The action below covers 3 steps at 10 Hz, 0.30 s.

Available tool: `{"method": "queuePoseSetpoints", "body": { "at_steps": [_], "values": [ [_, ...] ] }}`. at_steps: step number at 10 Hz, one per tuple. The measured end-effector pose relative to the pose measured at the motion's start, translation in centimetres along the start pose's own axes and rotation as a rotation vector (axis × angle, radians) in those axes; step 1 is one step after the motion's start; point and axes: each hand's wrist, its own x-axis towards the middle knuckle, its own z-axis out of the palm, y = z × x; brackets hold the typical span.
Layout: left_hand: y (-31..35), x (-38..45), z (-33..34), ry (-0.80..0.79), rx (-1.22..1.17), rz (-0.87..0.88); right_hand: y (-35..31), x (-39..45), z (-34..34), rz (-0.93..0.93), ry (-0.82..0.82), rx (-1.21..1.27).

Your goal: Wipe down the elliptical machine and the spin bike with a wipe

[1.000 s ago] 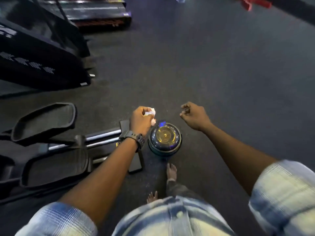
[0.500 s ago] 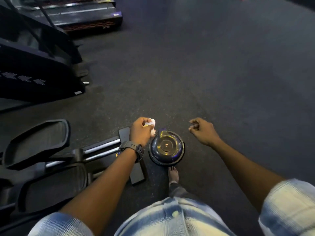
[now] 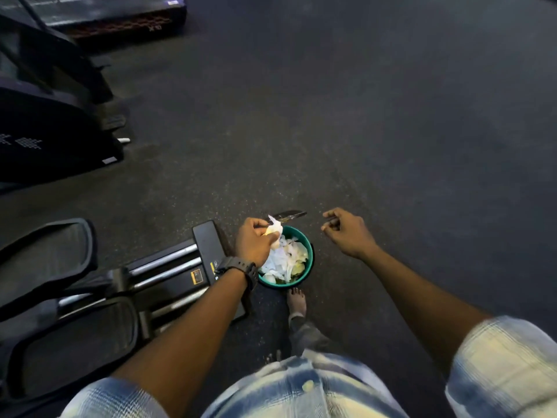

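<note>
My left hand (image 3: pixel 252 244) grips a crumpled white wipe (image 3: pixel 275 232) just over the left rim of a small green-lined bin (image 3: pixel 307 271). The bin's lid (image 3: pixel 287 215) stands tipped up at its far side, and the bin holds several used white wipes. My right hand (image 3: pixel 346 232) hovers to the right of the bin, fingers loosely curled, holding nothing. The elliptical machine (image 3: pixel 168 270), with its black pedals and silver rails, lies at the lower left beside my left arm. My bare foot (image 3: pixel 297 303) is at the bin's base.
A second black machine (image 3: pixel 51 128) stands at the left, and a treadmill deck (image 3: pixel 120 16) at the top left. Dark rubber floor (image 3: pixel 361 116) stretches ahead and to the right.
The bin's domed lid has swung up, showing the wipes inside. My left hand with the wipe has moved over the bin's rim. The view has tilted down.
</note>
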Motion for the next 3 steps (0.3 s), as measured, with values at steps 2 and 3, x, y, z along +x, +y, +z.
{"method": "queuePoseSetpoints", "body": {
  "at_steps": [2, 3],
  "values": [
    [-2.1, 3.1, 3.5, -0.109, 0.128, -0.071, 1.3, 0.6, -0.2, 0.023, -0.019, 0.013],
    [-2.3, 5.4, 3.8, -0.202, 0.241, -0.066, 1.9, 1.0, -1.2, 0.054, -0.004, 0.031]
  ]
}}
